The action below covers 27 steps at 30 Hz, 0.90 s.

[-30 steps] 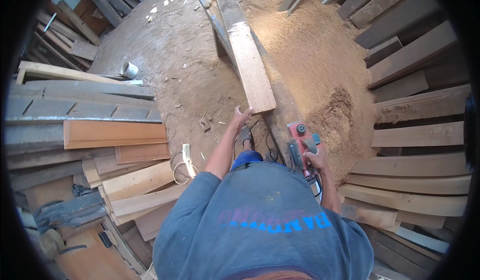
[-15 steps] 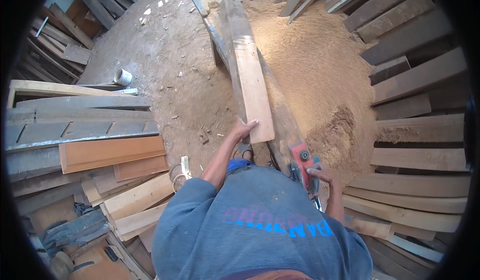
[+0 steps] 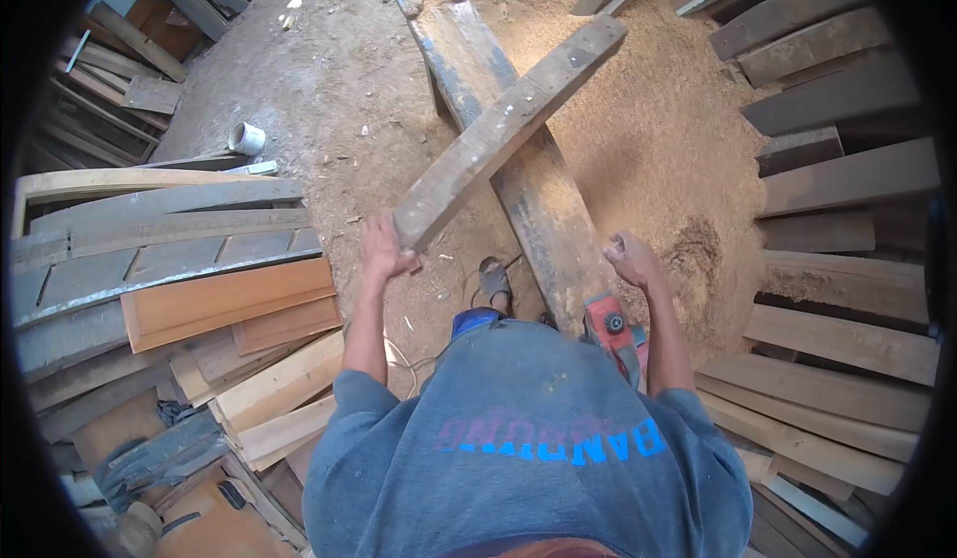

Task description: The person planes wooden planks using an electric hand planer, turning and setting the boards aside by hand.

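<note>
A weathered grey plank (image 3: 498,130) lies slantwise across the narrow wooden bench (image 3: 546,209), its far end out over the right side. My left hand (image 3: 384,247) grips the plank's near end, thumb on the right edge and fingers at the left. My right hand (image 3: 630,259) is off to the bench's right side, fingers curled in, with nothing seen in them. Just below it, a red electric planer (image 3: 606,317) rests at the bench's near end, partly hidden by my shirt.
Sawdust and shavings (image 3: 648,149) cover the ground right of the bench. Stacked boards (image 3: 837,269) line the right side; more planks and orange-brown panels (image 3: 229,299) lie at the left. A white bucket (image 3: 246,139) lies tipped on the ground. My sandalled foot (image 3: 494,279) is beside the bench.
My right hand has let go of the planer and moved forward. The plank has swung from along the bench to across it and now shows a grey face instead of the pale one.
</note>
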Available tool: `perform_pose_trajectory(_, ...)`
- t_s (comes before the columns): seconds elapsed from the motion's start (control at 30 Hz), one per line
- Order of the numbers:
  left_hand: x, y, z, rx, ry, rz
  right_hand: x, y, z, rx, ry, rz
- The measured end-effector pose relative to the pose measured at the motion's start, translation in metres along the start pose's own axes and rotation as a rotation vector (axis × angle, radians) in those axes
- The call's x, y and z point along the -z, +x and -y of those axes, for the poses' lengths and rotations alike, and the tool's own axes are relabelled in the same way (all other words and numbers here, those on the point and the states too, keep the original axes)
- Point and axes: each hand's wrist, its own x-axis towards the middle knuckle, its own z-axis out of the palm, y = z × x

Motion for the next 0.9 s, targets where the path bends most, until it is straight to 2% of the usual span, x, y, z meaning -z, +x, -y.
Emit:
perform_pose_trajectory(0.1, 0.005, 0.042, 0.035, 0.018, 0.093, 0.061, 0.010, 0.016, -0.001, 0.045, -0.036, -0.084)
perform_pose_trajectory(0.2, 0.049, 0.056, 0.018, 0.123, 0.238, -0.042, 0.035, 0.019, 0.005, 0.029, -0.089, -0.216)
perform_pose_trajectory(0.3, 0.033, 0.098, 0.013, 0.191, 0.074, -0.259, 0.060, 0.016, 0.007, -0.043, -0.157, -0.395)
perform_pose_trajectory(0.37, 0.015, 0.124, -0.003, 0.088, 0.017, -0.339, 0.077, 0.012, 0.009, -0.111, -0.249, -0.483)
perform_pose_trajectory(0.5, 0.015, 0.144, -0.065, -0.138, 0.015, -0.430, 0.089, 0.005, -0.006, -0.147, -0.396, -0.382)
perform_pose_trajectory(0.6, 0.013, 0.151, -0.096, -0.233, -0.311, -0.354, 0.067, 0.011, -0.040, -0.191, -0.488, -0.276)
perform_pose_trajectory(0.7, -0.002, 0.157, -0.113, -0.070, -0.384, -0.434, 0.053, 0.009, -0.057, -0.218, -0.429, -0.234)
perform_pose_trajectory(0.8, -0.018, 0.153, -0.136, 0.069, -0.932, -0.318, 0.038, 0.007, -0.068, -0.214, -0.345, -0.192)
perform_pose_trajectory(0.9, -0.027, 0.133, -0.178, -0.195, -1.207, -0.205, 0.033, 0.014, -0.053, -0.235, -0.370, -0.189)
